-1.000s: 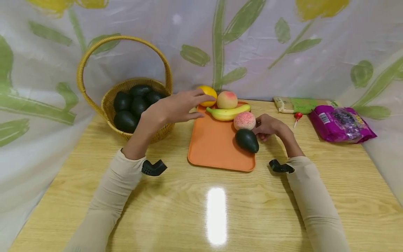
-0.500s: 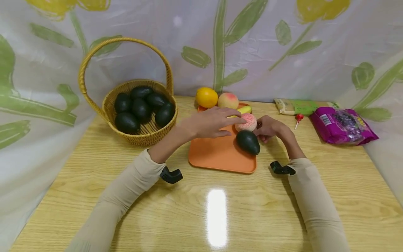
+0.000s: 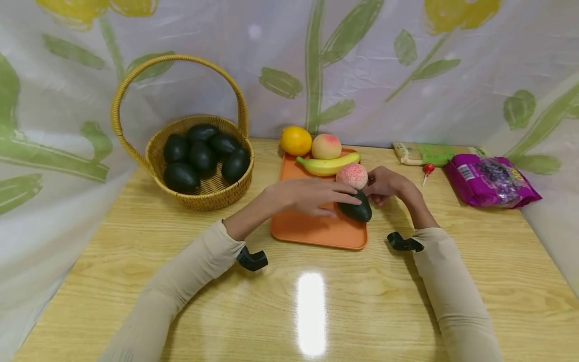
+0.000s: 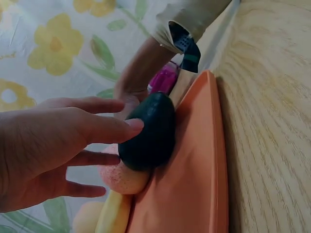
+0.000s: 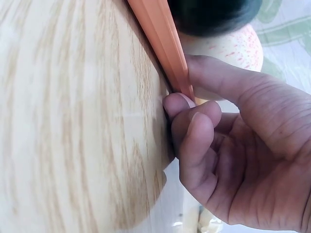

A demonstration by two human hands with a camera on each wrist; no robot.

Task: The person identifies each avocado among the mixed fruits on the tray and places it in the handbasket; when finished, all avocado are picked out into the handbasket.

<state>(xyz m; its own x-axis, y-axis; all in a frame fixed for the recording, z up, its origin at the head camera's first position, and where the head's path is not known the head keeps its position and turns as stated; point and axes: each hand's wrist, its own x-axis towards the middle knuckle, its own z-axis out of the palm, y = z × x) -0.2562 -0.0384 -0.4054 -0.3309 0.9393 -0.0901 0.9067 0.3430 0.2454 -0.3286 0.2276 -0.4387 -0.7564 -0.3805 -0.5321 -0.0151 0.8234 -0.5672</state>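
An orange tray point(image 3: 312, 229) lies on the table with a banana point(image 3: 329, 165), a red-speckled peach point(image 3: 352, 175) and a dark green avocado point(image 3: 355, 210) on it. My left hand point(image 3: 307, 196) reaches over the tray with its fingers extended at the avocado. In the left wrist view the thumb overlaps the avocado point(image 4: 154, 136); whether it touches cannot be told. My right hand point(image 3: 384, 184) pinches the tray's right rim beside the speckled peach. From the right wrist, the thumb shows at the tray edge point(image 5: 167, 46) with curled fingers below.
A wicker basket point(image 3: 212, 201) with several avocados stands at the left. An orange-yellow fruit point(image 3: 296, 141) and a smooth peach point(image 3: 326, 146) sit by the tray's far end. Rightward lie a red lollipop point(image 3: 427, 170), a green package point(image 3: 439, 153) and a purple bag point(image 3: 493, 181).
My left hand has moved from the orange-yellow fruit, rightward past the speckled peach, then toward me to the avocado. The right hand has stayed at the tray's rim.
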